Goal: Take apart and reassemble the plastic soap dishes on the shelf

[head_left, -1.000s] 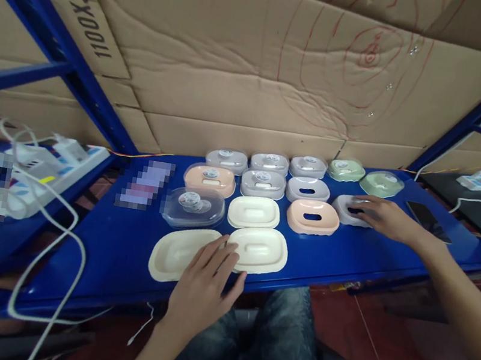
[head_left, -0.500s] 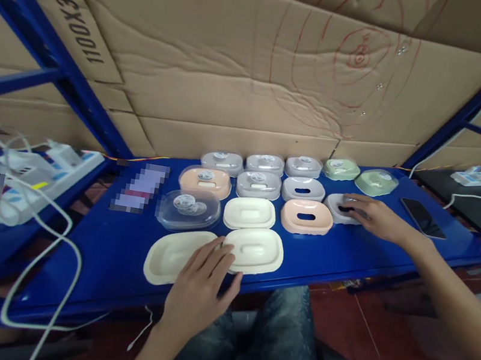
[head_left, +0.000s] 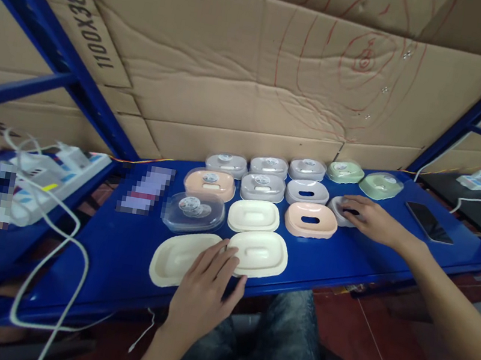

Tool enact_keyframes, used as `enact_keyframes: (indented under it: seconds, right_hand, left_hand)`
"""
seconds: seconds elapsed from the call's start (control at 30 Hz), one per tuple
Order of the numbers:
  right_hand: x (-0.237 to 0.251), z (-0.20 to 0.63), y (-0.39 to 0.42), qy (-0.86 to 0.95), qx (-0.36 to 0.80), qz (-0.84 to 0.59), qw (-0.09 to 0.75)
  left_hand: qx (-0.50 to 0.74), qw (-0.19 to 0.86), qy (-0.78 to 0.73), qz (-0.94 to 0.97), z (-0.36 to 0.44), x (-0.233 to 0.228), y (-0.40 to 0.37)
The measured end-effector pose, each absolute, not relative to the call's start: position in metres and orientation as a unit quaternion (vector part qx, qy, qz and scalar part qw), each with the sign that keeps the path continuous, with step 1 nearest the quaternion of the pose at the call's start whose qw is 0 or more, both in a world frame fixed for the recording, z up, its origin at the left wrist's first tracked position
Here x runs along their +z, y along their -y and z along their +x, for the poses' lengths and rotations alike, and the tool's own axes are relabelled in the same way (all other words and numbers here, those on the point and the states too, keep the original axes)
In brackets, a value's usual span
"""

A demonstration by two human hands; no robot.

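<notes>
My left hand (head_left: 208, 281) rests with its fingers stretched out and the thumb apart, over the meeting edges of two cream soap dish trays (head_left: 259, 253), (head_left: 168, 257). Its fingertips touch or hover just above them; I cannot tell which. On the right, my right hand (head_left: 366, 217) has its fingers bent around a grey soap dish base (head_left: 337, 206), partly covering it. Beside that base lies a peach base (head_left: 311, 220) with an oval slot, and behind it a grey slotted base (head_left: 306, 193). A third cream tray (head_left: 253, 215) lies behind the front pair.
Clear-lidded soap boxes in grey (head_left: 261, 188), peach (head_left: 209, 185) and green (head_left: 381, 186) line the back of the blue table (head_left: 116, 270). Clear lids (head_left: 193, 212) lie at left. A phone (head_left: 429, 222) is at right; power strips and white cables (head_left: 83, 265) run along the left.
The whole view has shifted slightly to one side, so everything sits a little further right. Both hands keep their places over the same dishes.
</notes>
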State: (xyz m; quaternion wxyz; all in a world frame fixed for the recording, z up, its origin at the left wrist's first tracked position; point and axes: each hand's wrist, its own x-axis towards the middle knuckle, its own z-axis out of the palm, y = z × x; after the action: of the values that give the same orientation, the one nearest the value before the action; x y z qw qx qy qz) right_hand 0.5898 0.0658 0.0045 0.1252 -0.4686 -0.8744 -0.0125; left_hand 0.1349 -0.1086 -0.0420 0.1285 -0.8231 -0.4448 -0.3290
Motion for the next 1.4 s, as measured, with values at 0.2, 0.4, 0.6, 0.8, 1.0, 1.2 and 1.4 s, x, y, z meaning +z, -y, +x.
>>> enact_keyframes:
  seconds: [0.2,0.4,0.6,0.8,1.0,1.2,1.4]
  right_hand:
    - [0.009,0.598,-0.042,0.868,-0.009,-0.478,0.135]
    - [0.027,0.552,-0.052,0.861,-0.016,-0.477,0.175]
    - [0.007,0.497,-0.074,0.883,0.041,-0.449,0.131]
    - [-0.013,0.509,-0.078,0.887,0.037,-0.441,0.136]
    - [-0.003,0.532,-0.073,0.886,0.048,-0.443,0.126]
    - [0.017,0.523,-0.074,0.879,0.037,-0.455,0.142]
    - [0.031,0.445,-0.108,0.892,0.014,-0.407,0.197]
  left_hand:
    - [-0.331,0.130,0.443,-0.823,0.134,-0.043,0.108]
    - [-0.332,0.128,0.443,-0.823,0.134,-0.044,0.109]
    - [-0.335,0.128,0.448,-0.819,0.135,-0.043,0.110]
    - [-0.340,0.135,0.446,-0.817,0.136,-0.044,0.110]
    - [-0.338,0.134,0.449,-0.816,0.136,-0.044,0.109]
    - [-0.333,0.107,0.456,-0.818,0.137,-0.042,0.109]
    - [-0.318,0.084,0.458,-0.826,0.139,-0.035,0.109]
